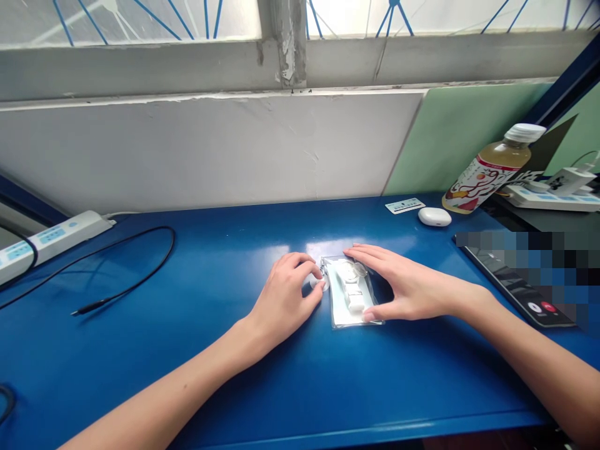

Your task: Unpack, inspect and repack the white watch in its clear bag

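While my right hand [409, 289] lies open, pinning the clear pouch [341, 310] to the surface [187, 356], left hand [285, 301] pinches its corner — keep pressure flat, pull slow.

We can't read any txt here. Drink bottle [492, 169] at 2 o'clock: red-and-white label, print too small. White card [405, 205] at 1 o'clock: tiny lines, illegible. Power strip [51, 240] at 9 o'clock: blue labels, chars unclear. Smartphone [515, 290] at 3 o'clock: red and white round call icons. Clear pouch [349, 294] at centre: print, if any, too small to tell.
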Available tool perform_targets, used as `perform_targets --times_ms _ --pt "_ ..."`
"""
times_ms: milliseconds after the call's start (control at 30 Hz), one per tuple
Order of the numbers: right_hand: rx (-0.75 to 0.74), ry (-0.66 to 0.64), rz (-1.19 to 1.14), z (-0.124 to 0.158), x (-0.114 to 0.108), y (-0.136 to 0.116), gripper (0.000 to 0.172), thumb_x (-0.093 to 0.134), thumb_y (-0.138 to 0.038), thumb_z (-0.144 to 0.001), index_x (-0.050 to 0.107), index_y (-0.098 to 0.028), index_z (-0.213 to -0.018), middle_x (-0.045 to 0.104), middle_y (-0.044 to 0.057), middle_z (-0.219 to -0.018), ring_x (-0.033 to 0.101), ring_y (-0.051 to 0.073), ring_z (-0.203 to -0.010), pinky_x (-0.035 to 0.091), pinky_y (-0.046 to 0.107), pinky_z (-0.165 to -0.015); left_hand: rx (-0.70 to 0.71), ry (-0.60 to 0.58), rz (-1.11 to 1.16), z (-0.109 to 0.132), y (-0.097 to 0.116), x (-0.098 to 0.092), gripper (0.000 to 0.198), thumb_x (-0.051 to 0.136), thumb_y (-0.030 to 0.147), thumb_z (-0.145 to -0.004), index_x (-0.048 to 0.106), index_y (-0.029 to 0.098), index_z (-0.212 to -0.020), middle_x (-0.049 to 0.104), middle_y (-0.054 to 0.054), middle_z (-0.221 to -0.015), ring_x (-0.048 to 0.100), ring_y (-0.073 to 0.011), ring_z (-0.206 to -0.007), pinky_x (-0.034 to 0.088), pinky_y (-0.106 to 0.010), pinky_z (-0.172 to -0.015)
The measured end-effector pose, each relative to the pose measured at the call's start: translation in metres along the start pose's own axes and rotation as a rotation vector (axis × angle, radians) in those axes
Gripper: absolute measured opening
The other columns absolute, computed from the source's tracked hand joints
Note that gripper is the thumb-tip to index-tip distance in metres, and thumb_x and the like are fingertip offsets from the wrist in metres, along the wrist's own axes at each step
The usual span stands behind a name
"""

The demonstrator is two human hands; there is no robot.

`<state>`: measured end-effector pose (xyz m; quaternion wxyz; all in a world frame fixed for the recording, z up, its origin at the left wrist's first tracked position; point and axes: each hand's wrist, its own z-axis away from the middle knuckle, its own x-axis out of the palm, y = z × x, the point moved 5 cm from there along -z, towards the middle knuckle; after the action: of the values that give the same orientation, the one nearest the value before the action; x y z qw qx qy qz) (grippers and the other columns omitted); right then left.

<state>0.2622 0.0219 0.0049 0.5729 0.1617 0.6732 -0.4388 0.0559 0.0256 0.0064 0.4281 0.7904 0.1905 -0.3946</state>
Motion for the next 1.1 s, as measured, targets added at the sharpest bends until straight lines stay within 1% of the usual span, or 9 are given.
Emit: perform_targets --times_ms 33,100,167,300,400,600,767,933,1100 --pt "-0.006 0.001 0.003 -0.0002 0.0001 0.0001 0.104 0.072 -0.060 -0.076 0.029 -0.007 -0.155 0.032 0.022 -0.160 0.029 0.038 -0.147 0.032 0.055 -0.118 0.007 0.005 -0.014 0.0000 0.0002 -0.0005 0.005 0.063 0.016 -0.088 0.065 0.019 -0.085 0.066 -0.007 -0.109 0.059 -0.0250 -0.109 0.046 -0.042 -0.096" --pt "-0.015 0.003 0.008 -0.0008 0.0004 0.0003 0.104 0.072 -0.061 -0.076 0.029 -0.007 -0.155 0.032 0.021 -0.160 0.029 0.038 -0.147 0.032 0.054 -0.118 0.019 0.022 -0.042 -0.0002 0.0004 -0.0021 0.005 0.065 0.016 -0.087 0.065 0.019 -0.084 0.066 -0.006 -0.107 0.059 -0.0247 -0.107 0.046 -0.042 -0.095" --pt "-0.016 0.004 0.012 -0.0016 0.0009 0.0009 0.104 0.071 -0.061 -0.076 0.030 -0.008 -0.155 0.032 0.021 -0.160 0.030 0.038 -0.147 0.032 0.054 -0.118 0.036 0.025 -0.065 -0.0004 0.0011 -0.0028 0.002 0.066 0.017 -0.088 0.066 0.019 -0.089 0.068 -0.005 -0.103 0.060 -0.0238 -0.102 0.046 -0.041 -0.094" --pt "-0.013 0.010 0.009 -0.0018 0.0016 0.0023 0.104 0.072 -0.062 -0.075 0.030 -0.009 -0.155 0.033 0.021 -0.160 0.030 0.038 -0.147 0.033 0.055 -0.117 0.119 0.002 -0.150 0.0006 0.0046 -0.0013 0.012 0.064 0.017 -0.091 0.069 0.018 -0.102 0.070 -0.005 -0.099 0.061 -0.0227 -0.093 0.047 -0.040 -0.087" --pt "-0.015 0.009 0.005 -0.0014 0.0018 0.0025 0.104 0.071 -0.062 -0.075 0.031 -0.010 -0.155 0.033 0.021 -0.160 0.030 0.039 -0.147 0.032 0.056 -0.117 0.194 -0.016 -0.243 0.0017 0.0070 0.0014 0.014 0.059 0.017 -0.094 0.071 0.017 -0.101 0.070 -0.006 -0.096 0.060 -0.0231 -0.088 0.048 -0.040 -0.080" --pt "-0.018 0.010 0.002 -0.0009 0.0016 0.0022 0.102 0.071 -0.060 -0.076 0.030 -0.011 -0.155 0.034 0.020 -0.159 0.031 0.040 -0.146 0.034 0.057 -0.116 0.243 -0.067 -0.206 0.0002 0.0025 0.0053 0.017 0.058 0.017 -0.096 0.074 0.018 -0.103 0.069 -0.006 -0.097 0.058 -0.0214 -0.086 0.049 -0.037 -0.079" --pt "-0.027 0.035 0.014 -0.0011 0.0007 0.0014 0.101 0.071 -0.060 -0.077 0.032 -0.010 -0.155 0.036 0.022 -0.158 0.033 0.040 -0.145 0.035 0.057 -0.115 0.225 -0.063 -0.196 -0.0005 0.0017 0.0043 0.015 0.059 0.018 -0.095 0.073 0.017 -0.102 0.070 -0.006 -0.099 0.059 -0.0224 -0.089 0.051 -0.038 -0.080" --pt "-0.033 0.022 0.030 -0.0023 0.0003 -0.0002 0.101 0.070 -0.061 -0.077 0.031 -0.007 -0.154 0.036 0.023 -0.158 0.033 0.040 -0.145 0.035 0.056 -0.116 0.178 -0.038 -0.189 -0.0014 0.0016 0.0025 0.008 0.062 0.018 -0.093 0.069 0.015 -0.091 0.074 -0.006 -0.097 0.062 -0.0232 -0.089 0.052 -0.039 -0.082" --pt "-0.032 0.032 0.019 -0.0015 -0.0004 0.0000 0.100 0.071 -0.060 -0.077 0.032 -0.010 -0.155 0.037 0.022 -0.158 0.034 0.040 -0.145 0.035 0.057 -0.115 0.134 -0.057 -0.200 -0.0027 0.0015 0.0007 0.005 0.063 0.019 -0.092 0.067 0.018 -0.091 0.074 -0.005 -0.095 0.064 -0.0241 -0.091 0.053 -0.039 -0.082"
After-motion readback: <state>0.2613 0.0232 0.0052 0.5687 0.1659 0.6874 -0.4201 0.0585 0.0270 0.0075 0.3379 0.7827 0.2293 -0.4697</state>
